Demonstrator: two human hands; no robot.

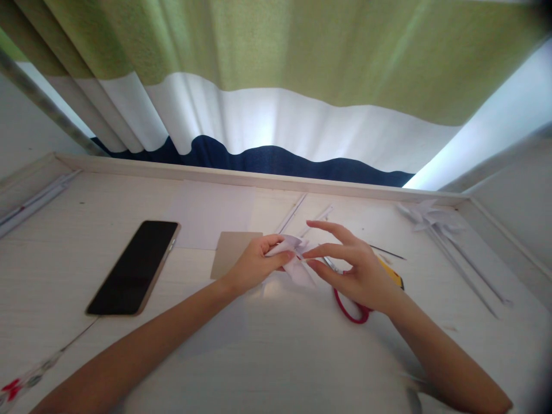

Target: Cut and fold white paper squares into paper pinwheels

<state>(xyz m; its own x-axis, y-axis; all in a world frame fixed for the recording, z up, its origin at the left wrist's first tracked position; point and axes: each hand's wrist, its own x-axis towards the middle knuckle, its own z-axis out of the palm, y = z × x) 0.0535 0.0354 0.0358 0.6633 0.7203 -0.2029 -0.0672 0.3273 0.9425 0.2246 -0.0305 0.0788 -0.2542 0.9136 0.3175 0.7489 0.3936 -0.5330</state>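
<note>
A small white paper pinwheel (299, 275) with folded blades is held above the table. My left hand (252, 261) pinches its left side between thumb and fingers. At the pinwheel's centre, the thumb and index fingertips of my right hand (360, 275) come together; its middle finger stretches out above. Whether a tiny part sits between those right fingertips, I cannot make out. Scissors with red handles (360, 318) lie partly under my right hand. Behind that hand, a yellow and black object (391, 273) is mostly hidden.
A dark-screened phone (133, 270) lies left, with a beaded strap (34, 378). Behind my left hand are a beige square card (226, 248) and a white sheet (215, 208). Thin white sticks (292, 213) lie farther back. White pinwheels on sticks (431, 218) rest right. A curtain (259, 115) hangs behind.
</note>
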